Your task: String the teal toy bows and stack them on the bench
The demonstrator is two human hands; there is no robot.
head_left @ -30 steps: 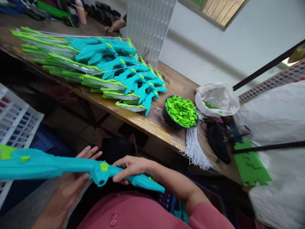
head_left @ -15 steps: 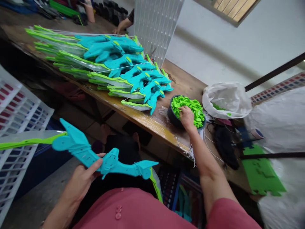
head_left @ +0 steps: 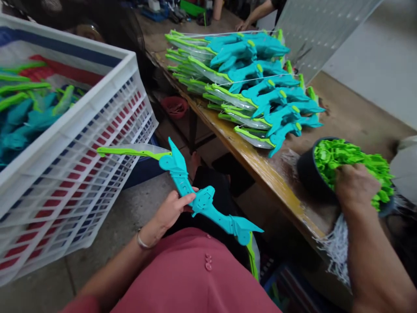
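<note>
My left hand (head_left: 172,208) is closed round the middle of a toy bow (head_left: 203,201), thumb on top. The bow has a turquoise grip and limbs of green and see-through plastic; it is held slantwise in front of my shirt. At the right, my right hand (head_left: 356,184) is curled down on a heap of small bright green plastic pieces (head_left: 332,154). Its fingertips are hidden, and whether a piece is between them does not show. The pieces fill a dark round bowl (head_left: 311,176) near the table's edge.
Several similar bows (head_left: 247,82) lie stacked on the wooden table (head_left: 352,104), some with white strings. White cords (head_left: 339,248) hang off its front edge. At left stands a white crate (head_left: 130,69) of bow parts. Another person's arm (head_left: 257,13) reaches in at the far end.
The view has swung left, bringing the crate further into the picture. My left hand still holds the bow. My right hand stays at the bowl, its fingers now more curled.
</note>
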